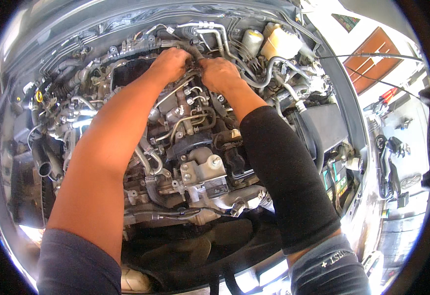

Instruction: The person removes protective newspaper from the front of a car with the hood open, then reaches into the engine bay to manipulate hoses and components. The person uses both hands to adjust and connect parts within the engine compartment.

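Observation:
Both arms reach deep over an open engine bay, to the rear of the engine [175, 110]. My left hand [171, 64] is closed, its knuckles up and its fingertips pointing down out of sight. Just right of it, my right hand [220, 74] is curled shut, with thumb and forefinger against a dark, fuzzy-looking hose [190, 49]. That hose passes close behind the left hand's fingers; what those fingers grip is hidden. Thin metal pipes [178, 91] run directly below the hands.
A cream plastic reservoir [281, 43] and a pale canister [252, 42] stand at the back right. Nearer lie a black box cover [325, 127] and a battery [337, 179]. Fan blades [200, 248] sit at the front. Tools with red handles [387, 96] lie outside on the right.

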`<state>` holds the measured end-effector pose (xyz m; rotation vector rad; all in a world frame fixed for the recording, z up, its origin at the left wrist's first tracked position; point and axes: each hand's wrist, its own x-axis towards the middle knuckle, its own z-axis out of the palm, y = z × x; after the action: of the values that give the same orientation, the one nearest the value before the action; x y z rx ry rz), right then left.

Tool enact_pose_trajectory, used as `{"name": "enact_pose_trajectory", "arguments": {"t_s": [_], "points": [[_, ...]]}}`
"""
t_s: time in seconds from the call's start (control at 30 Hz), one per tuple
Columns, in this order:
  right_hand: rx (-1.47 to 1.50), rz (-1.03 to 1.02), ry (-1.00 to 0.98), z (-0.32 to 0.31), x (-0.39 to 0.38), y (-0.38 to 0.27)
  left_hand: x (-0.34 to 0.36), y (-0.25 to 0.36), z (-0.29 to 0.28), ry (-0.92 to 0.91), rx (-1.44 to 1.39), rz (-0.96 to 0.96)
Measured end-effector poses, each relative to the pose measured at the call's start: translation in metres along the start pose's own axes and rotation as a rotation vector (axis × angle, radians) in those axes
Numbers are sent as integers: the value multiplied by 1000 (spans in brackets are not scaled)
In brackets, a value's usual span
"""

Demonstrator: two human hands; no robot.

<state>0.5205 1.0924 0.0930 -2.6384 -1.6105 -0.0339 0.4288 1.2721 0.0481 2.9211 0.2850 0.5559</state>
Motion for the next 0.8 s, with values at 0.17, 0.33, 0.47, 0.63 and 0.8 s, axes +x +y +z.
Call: {"name": "enact_pose_trajectory", "arguments": {"t_s": [0.17,0.33,0.47,0.63,0.8], "points": [[26,27,-48,-7,-4,0,-4,3,-6,46,-30,47],[50,52,-58,-8,-7,1,-1,6,-13,-79,-17,26],[65,24,-7,-3,-9,7,-7,8,-14,-5,-28,42],[14,-32,62,3,-7,8,-2,6,-7,-50,-8,-39],[-17,-34,27,3,-3,2,2,0,1,-18,34,9]]}}
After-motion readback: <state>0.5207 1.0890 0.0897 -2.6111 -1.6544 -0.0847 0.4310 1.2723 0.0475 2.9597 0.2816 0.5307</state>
